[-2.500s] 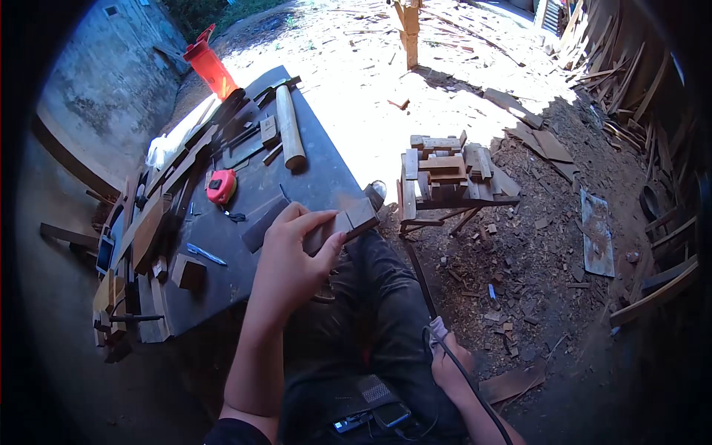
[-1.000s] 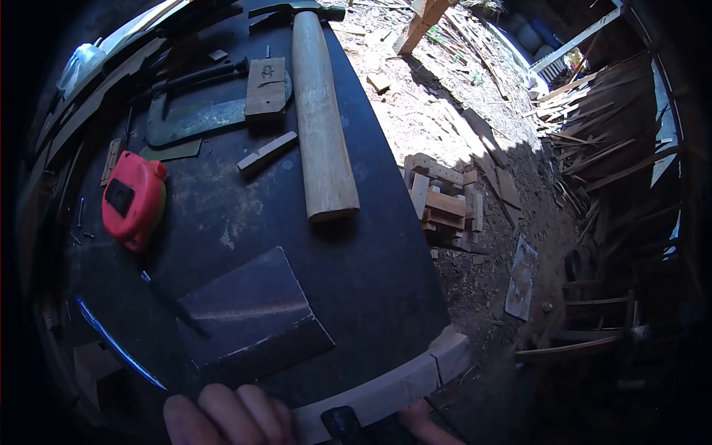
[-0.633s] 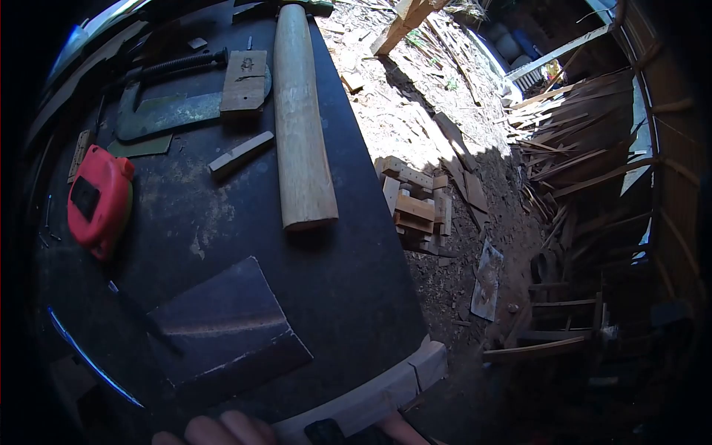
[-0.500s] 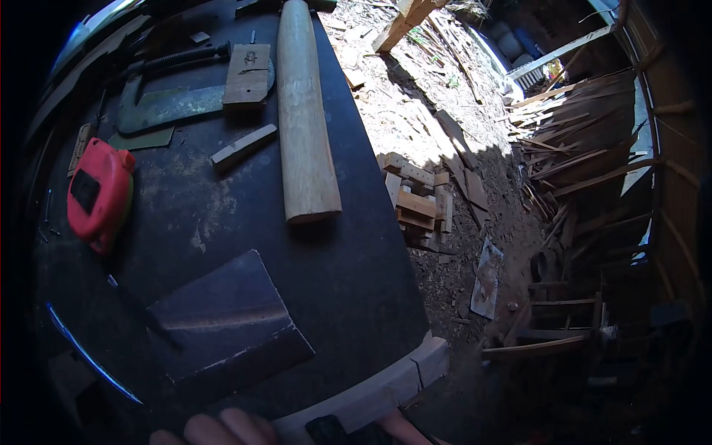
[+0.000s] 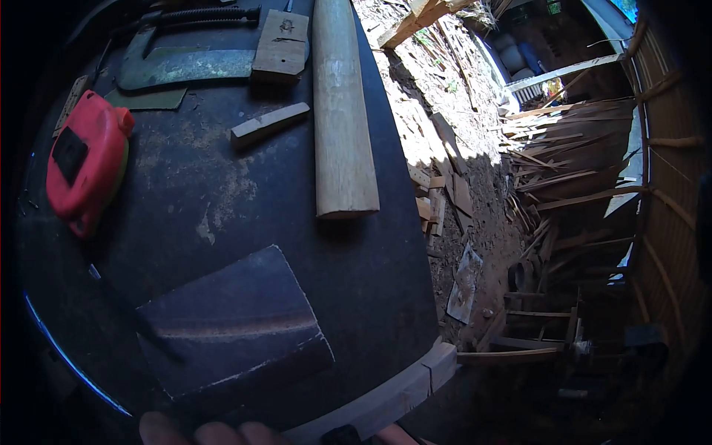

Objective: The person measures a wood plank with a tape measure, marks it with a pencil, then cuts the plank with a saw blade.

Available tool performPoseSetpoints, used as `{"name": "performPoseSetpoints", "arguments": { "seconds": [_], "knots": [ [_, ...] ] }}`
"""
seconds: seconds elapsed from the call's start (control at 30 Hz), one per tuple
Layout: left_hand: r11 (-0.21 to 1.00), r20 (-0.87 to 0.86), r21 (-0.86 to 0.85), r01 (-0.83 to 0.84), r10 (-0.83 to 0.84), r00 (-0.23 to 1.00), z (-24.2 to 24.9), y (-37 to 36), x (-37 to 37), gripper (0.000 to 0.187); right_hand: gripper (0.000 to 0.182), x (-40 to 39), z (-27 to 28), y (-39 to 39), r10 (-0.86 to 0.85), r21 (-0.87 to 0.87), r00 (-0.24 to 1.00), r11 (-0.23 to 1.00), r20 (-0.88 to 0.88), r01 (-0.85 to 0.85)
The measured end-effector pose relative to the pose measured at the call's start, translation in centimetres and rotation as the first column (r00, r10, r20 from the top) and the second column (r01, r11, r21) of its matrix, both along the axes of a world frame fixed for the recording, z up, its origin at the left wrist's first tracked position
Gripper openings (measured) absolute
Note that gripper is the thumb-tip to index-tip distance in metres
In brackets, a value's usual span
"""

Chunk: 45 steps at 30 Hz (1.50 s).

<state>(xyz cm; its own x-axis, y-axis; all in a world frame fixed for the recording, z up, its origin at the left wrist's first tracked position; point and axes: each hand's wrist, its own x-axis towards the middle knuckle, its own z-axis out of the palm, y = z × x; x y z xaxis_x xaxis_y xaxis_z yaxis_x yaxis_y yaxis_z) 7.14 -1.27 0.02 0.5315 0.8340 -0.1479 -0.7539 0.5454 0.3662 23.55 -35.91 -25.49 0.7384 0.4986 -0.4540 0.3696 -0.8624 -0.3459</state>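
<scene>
At the bottom edge, the fingers of my left hand (image 5: 211,432) show curled beside the left end of a pale, slightly curved wood strip (image 5: 386,393). The rest of that hand is cut off, so what it grips is hidden. The strip lies along the near edge of the dark tabletop (image 5: 274,200), with a dark line across its right part. A small patch of skin, seemingly my right hand (image 5: 397,434), shows below the strip; its fingers are hidden. A black object (image 5: 341,435) sits between them against the strip. Beyond lies a dark sandpaper sheet (image 5: 237,319).
On the tabletop are a red tape measure (image 5: 85,163), a smooth wooden handle (image 5: 343,111), a small wood stick (image 5: 269,124), a wood block (image 5: 282,44) and a metal clamp (image 5: 185,70). Wood offcuts (image 5: 437,200) lie on the ground; planks (image 5: 564,141) stand at right.
The view has shifted, so the tabletop things sit further from its centre, mostly higher in the picture. My left fingers show slightly lower; the wood strip stays along the edge.
</scene>
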Motion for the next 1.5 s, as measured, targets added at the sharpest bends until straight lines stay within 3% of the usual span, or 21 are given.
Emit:
{"name": "performPoseSetpoints", "arguments": {
  "seconds": [0.3, 0.4, 0.53, 0.6, 0.63, 0.67, 0.7, 0.73, 0.77, 0.83, 0.9, 0.93, 1.0, 1.1, 1.2, 1.5],
  "knots": [
    [0.998, -0.052, -0.041, -0.051, 0.048, 0.997, 0.6, -0.4, 0.2, 0.035, 0.036, 0.0, 0.5, 0.1, -0.052, 0.034, 0.999, 0.998, -0.003, 0.052],
    [0.999, 0.009, 0.024, -0.033, 0.033, 0.999, -0.1, -0.2, 0.3, 0.038, 0.038, -0.2, 0.7, 0.5, -0.069, 0.07, 0.998, 0.995, -0.004, 0.069],
    [0.941, -0.067, 0.324, 0.101, -0.084, 0.994, -0.8, 0.8, 0.0, 0.047, 0.041, -0.2, 2.1, 2.1, -0.101, 0.232, 0.995, 0.968, 0.021, 0.093],
    [0.96, -0.204, 0.27, -0.076, 0.135, 0.97, 1.0, -0.7, 1.7, 0.023, 0.046, 0.4, 3.7, 3.3, -0.112, 0.384, 0.992, 0.92, 0.051, 0.084],
    [0.916, -0.303, 0.401, -0.01, 0.143, 0.942, 0.8, -0.8, 1.5, 0.015, 0.052, 0.9, 4.6, 3.9, -0.108, 0.463, 0.992, 0.884, 0.063, 0.066],
    [0.854, -0.395, 0.515, 0.067, 0.168, 0.903, 0.7, -0.8, 1.3, 0.01, 0.053, 1.4, 5.7, 4.3, -0.168, 0.551, 0.983, 0.815, -0.07, 0.178],
    [0.788, -0.518, 0.579, 0.209, 0.158, 0.84, 1.6, -1.1, 1.4, 0.013, 0.053, 2.8, 4.9, 3.0, -0.16, 0.651, 0.97, 0.72, -0.182, 0.241],
    [0.71, -0.633, 0.608, 0.354, 0.165, 0.756, 2.5, -1.3, 1.7, 0.019, 0.053, 3.8, 5.5, 2.8, -0.136, 0.712, 0.977, 0.668, -0.167, 0.215],
    [0.562, -0.683, 0.684, 0.464, 0.27, 0.679, 3.0, -1.3, 2.1, 0.028, 0.051, 3.2, 11.2, 5.0, -0.204, 0.681, 0.919, 0.621, -0.338, 0.388],
    [0.297, -0.702, 0.699, 0.651, 0.462, 0.543, 3.6, -1.7, 2.9, 0.036, 0.051, 3.8, 15.6, 5.6, -0.077, 0.781, 0.966, 0.575, -0.248, 0.246],
    [0.162, -0.628, 0.671, 0.724, 0.644, 0.437, 3.6, -2.6, 3.8, 0.035, 0.054, 3.0, 21.3, 6.4, 0.049, 0.739, 0.995, 0.673, -0.083, 0.028],
    [0.098, -0.569, 0.646, 0.757, 0.723, 0.392, 3.6, -3.0, 4.4, 0.035, 0.057, 2.6, 22.9, 6.9, 0.115, 0.746, 0.992, 0.657, 0.044, -0.109],
    [0.142, -0.57, 0.59, 0.795, 0.77, 0.285, 3.2, -3.8, 5.9, 0.036, 0.063, 1.5, 25.0, 7.9, 0.229, 0.702, 0.924, 0.602, 0.306, -0.381],
    [0.165, -0.578, 0.532, 0.831, 0.787, 0.214, 1.9, -3.7, 7.2, 0.036, 0.061, -0.6, 26.3, 8.3, 0.266, 0.618, 0.891, 0.646, 0.369, -0.449],
    [0.214, -0.584, 0.59, 0.779, 0.779, 0.229, 1.1, -3.9, 6.8, 0.034, 0.065, -2.3, 26.8, 8.0, 0.264, 0.547, 0.906, 0.729, 0.33, -0.412],
    [0.21, -0.547, 0.641, 0.738, 0.8, 0.247, 0.5, -3.9, 6.7, 0.029, 0.071, -5.5, 27.7, 5.5, 0.252, 0.398, 0.865, 0.808, 0.434, -0.435]
  ]
}}
